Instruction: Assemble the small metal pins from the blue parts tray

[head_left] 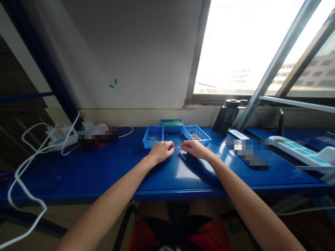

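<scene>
Pinched between the fingertips of both hands is a short, thin metal piece (177,147), held level just above the table; its exact kind is too small to tell. My left hand (160,152) is closed on its left end, and my right hand (194,148) is closed on its right end. Just beyond my left hand stands a blue bin (145,138) with slim metal parts in it. Another blue bin (205,139), behind my right hand, holds a pile of small metal parts. Between and behind them, a third blue bin (172,128) contains green, plastic-looking material.
On the blue table (104,177), a dark bottle (225,118) stands by the window. Power strips (300,151) lie at right and, with white cables (22,170), at left. Blurred-out objects sit on both sides. A metal post (264,80) rises at right.
</scene>
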### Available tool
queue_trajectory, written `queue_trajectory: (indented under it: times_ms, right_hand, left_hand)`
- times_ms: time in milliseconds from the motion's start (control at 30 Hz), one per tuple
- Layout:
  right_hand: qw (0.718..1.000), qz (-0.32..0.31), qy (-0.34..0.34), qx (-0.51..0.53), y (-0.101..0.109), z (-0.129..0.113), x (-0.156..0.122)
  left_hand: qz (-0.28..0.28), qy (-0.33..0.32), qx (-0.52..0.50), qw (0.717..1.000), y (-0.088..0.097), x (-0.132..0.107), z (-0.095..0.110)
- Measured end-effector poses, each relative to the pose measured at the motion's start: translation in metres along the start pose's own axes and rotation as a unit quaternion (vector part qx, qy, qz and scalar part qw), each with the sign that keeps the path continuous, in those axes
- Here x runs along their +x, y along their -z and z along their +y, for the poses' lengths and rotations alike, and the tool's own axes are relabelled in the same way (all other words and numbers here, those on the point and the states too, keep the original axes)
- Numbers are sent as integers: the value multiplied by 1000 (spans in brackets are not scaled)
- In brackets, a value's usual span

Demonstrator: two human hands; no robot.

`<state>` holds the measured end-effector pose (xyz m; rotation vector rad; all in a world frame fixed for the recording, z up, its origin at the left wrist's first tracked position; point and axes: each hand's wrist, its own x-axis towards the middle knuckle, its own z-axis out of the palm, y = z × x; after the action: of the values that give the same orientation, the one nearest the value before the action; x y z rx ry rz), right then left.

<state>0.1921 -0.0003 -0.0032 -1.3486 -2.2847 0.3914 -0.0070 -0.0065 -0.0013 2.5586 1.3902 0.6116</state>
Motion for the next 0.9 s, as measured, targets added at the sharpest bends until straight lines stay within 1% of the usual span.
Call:
queue_trajectory:
  times_ms: [100,300,433,567,667,900]
  right_hand:
    - [1000,-5,-5,3,0,0,0]
    - [999,-18,-14,23,-3,1,1]
    - [999,-33,-11,37,-5,5,2]
    - [999,-31,-8,34,-5,5,1]
    - [999,-29,-8,28,-4,4,0]
    - [996,-43,-27,71,-7,5,0]
  left_hand:
    - [4,-9,-3,1000,0,0,-2]
    - [-3,-4,2,1000,-1,1,-2]
    - [-4,-18,5,1000,-3,2,-4]
    - [-6,-29,9,1000,-4,2,-6]
    - [-9,-22,16,1000,-4,1,-6]
    - [-15,-1,23,1000,-2,-1,-1]
